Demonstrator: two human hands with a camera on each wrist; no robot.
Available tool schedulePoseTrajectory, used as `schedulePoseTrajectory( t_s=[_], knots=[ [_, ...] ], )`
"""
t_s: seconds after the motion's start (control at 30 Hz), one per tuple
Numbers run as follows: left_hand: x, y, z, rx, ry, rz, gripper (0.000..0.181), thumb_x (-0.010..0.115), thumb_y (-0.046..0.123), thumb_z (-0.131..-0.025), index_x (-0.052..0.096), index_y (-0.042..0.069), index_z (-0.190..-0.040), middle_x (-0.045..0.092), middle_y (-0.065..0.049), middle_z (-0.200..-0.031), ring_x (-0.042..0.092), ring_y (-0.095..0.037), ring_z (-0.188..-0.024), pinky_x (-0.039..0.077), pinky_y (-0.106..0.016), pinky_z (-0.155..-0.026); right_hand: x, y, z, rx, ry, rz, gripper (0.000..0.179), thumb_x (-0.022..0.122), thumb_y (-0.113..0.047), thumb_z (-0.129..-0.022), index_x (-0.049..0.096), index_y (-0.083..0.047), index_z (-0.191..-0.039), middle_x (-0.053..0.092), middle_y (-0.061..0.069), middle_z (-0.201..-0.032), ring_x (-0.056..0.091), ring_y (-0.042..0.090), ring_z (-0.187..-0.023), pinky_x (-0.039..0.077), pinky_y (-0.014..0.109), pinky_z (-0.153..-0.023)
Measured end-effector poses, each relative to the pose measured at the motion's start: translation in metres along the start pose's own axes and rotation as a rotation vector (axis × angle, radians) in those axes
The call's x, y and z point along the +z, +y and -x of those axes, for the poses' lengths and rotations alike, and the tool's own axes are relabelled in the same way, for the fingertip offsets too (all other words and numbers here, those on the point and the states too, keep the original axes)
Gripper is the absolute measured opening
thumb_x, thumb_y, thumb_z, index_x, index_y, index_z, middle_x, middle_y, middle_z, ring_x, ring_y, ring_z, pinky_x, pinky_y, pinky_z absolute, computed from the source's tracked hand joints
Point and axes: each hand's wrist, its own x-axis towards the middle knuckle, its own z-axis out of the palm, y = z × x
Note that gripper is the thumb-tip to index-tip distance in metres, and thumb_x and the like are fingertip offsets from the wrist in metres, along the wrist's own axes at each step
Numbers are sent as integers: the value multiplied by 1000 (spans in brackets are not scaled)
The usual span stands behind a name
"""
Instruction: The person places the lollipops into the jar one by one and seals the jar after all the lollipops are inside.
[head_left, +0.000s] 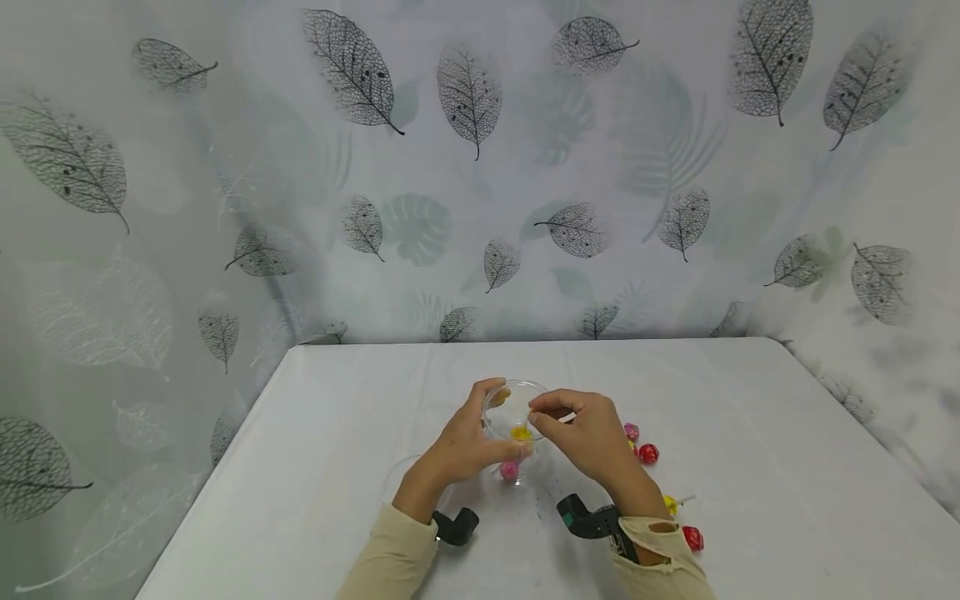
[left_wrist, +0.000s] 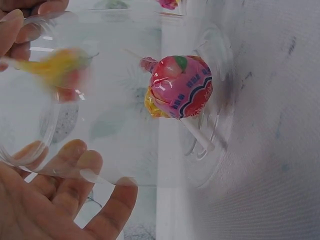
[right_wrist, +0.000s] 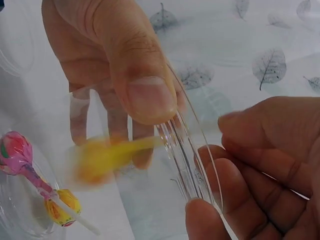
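My left hand (head_left: 467, 437) grips a clear plastic jar (left_wrist: 125, 167) near its rim, thumb on one side and fingers on the other. The jar's mouth is tilted towards me. With thumb and forefinger, my right hand (head_left: 588, 429) pinches the stick of a yellow lollipop (right_wrist: 102, 160) at the mouth. The lollipop's head hangs inside the jar, blurred in both wrist views. At the bottom of the jar lie a pink lollipop (left_wrist: 180, 87) and a yellow-wrapped lollipop (right_wrist: 64, 207), the latter partly hidden behind the pink one in the left wrist view.
Right of the right forearm, a pink lollipop (head_left: 632, 432), a red one (head_left: 648, 453), a yellow one (head_left: 670, 503) and another red one (head_left: 692, 538) lie on the white table (head_left: 360, 392). A clear round rim (head_left: 392, 477) shows behind the left wrist. Leaf-print cloth hangs around the table.
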Motion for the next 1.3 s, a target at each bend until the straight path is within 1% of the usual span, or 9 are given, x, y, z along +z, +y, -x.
schedulePoseTrajectory(
  t_s=[0.17,0.4,0.7,0.87,1.0,1.1,1.17,1.23,1.3],
  knots=[
    [2,1,-2,14,-5,-12,96,87,39,-84,28,25,-158,45,-8,-160,40,-29,-148,37,-58,-117,-3,3,1,-13,-1,-7,10,79,-12,-92,82,-14,-100,78,-3,-94,68,19,-88,58,30,-67],
    [1,2,2,-21,8,-17,96,89,40,-82,29,28,-156,46,-5,-160,40,-32,-148,36,-60,-117,2,2,2,-3,-15,-16,9,77,-13,-93,81,-14,-101,78,-3,-95,68,19,-90,58,29,-67],
    [0,-2,-3,10,3,-27,98,89,41,-82,28,24,-157,46,-8,-160,40,-31,-148,37,-61,-115,0,4,-1,-21,-37,-32,10,77,-14,-94,81,-13,-102,78,-2,-96,67,19,-89,57,29,-66],
    [1,-1,-9,18,6,-39,95,88,37,-84,29,25,-156,47,-5,-159,40,-29,-148,38,-59,-116,-12,12,-5,-66,-52,-95,11,75,-15,-96,81,-11,-104,78,3,-98,68,17,-83,58,29,-67],
    [2,0,-11,2,9,-37,95,89,37,-82,29,27,-155,47,-4,-159,40,-29,-149,38,-59,-116,-34,21,-4,-83,28,-118,14,71,-13,-99,79,-5,-107,77,11,-99,69,17,-78,60,29,-67],
    [2,0,-10,-16,14,-32,96,90,36,-81,30,29,-155,47,-3,-159,40,-28,-149,37,-58,-118,-54,30,-2,-32,122,-9,14,71,-13,-99,79,-4,-106,78,12,-97,68,19,-77,57,28,-62],
    [2,0,-9,-23,17,-27,96,90,36,-81,30,29,-155,47,-2,-159,39,-28,-149,36,-57,-119,-66,36,0,28,150,106,15,71,-14,-99,79,-4,-108,78,13,-98,68,22,-79,55,28,-61],
    [2,1,-7,-24,18,-20,96,90,35,-81,30,29,-156,47,-3,-160,39,-28,-150,35,-58,-119,-76,41,1,103,142,219,19,70,-17,-99,78,-4,-111,78,14,-102,67,26,-83,52,30,-60],
    [3,1,-7,-24,19,-13,95,90,35,-82,30,28,-156,47,-4,-159,39,-29,-150,35,-60,-119,-84,47,2,164,96,308,24,69,-19,-99,76,-4,-116,77,16,-107,66,28,-86,51,31,-61]
  ],
)
